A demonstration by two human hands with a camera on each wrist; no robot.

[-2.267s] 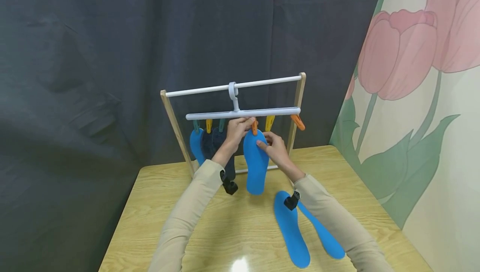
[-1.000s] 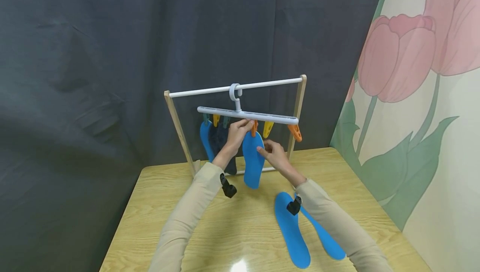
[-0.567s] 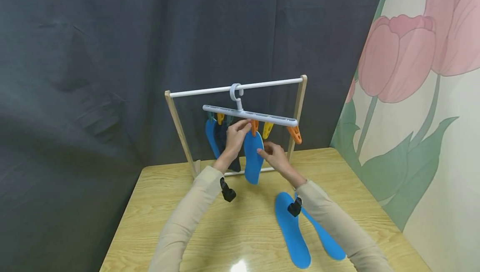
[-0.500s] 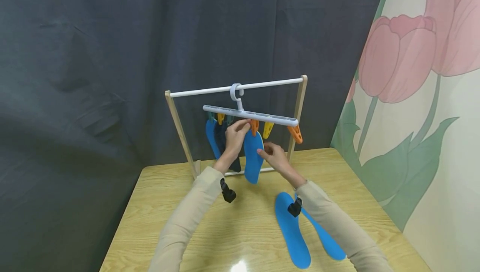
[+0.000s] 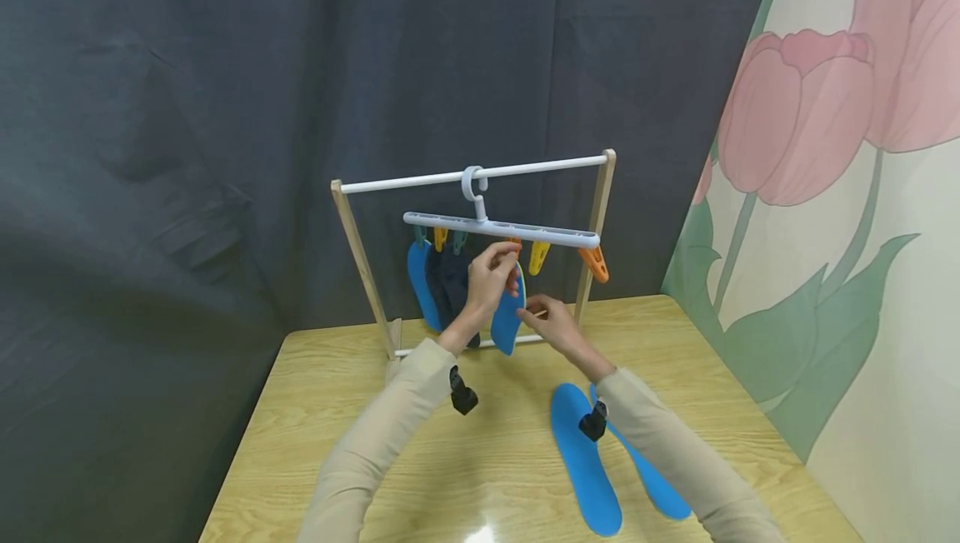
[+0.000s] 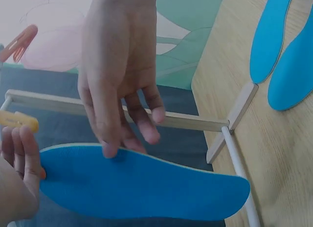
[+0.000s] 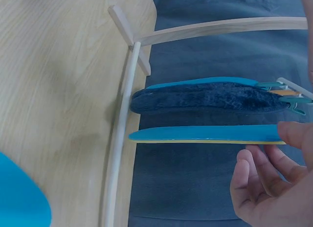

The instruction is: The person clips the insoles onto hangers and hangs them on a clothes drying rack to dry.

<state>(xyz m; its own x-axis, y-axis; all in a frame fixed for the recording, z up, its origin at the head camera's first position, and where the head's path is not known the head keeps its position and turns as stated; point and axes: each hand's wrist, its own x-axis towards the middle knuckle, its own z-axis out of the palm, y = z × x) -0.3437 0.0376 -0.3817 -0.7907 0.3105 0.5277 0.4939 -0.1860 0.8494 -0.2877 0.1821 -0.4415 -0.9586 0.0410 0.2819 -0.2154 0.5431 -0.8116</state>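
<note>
My left hand (image 5: 489, 283) is curled at the orange clothespin (image 5: 514, 240) under the hanger bar, its fingers covering most of the clip. A blue insole (image 5: 507, 320) hangs there, its top end right at those fingers. My right hand (image 5: 553, 322) pinches the insole's edge, thumb on the blue face and fingers behind. The right wrist view gives the insole (image 7: 205, 133) almost edge-on, showing a thin yellow underside. To the left, a blue insole (image 5: 422, 281) and dark fuzzy insoles (image 5: 453, 285) hang from green and yellow clothespins.
The pale hanger (image 5: 502, 228) hooks over the white rail of a wooden rack (image 5: 600, 201). A yellow clothespin (image 5: 538, 257) and another orange clothespin (image 5: 593, 263) hang at right, holding nothing. Two blue insoles (image 5: 588, 464) lie on the wooden table (image 5: 360, 460), partly under my right forearm.
The hanger has swung, its right end toward me, and the insole has turned more edge-on. My left hand has shifted slightly right over the clothespin; my right hand has slid slightly down the insole's edge.
</note>
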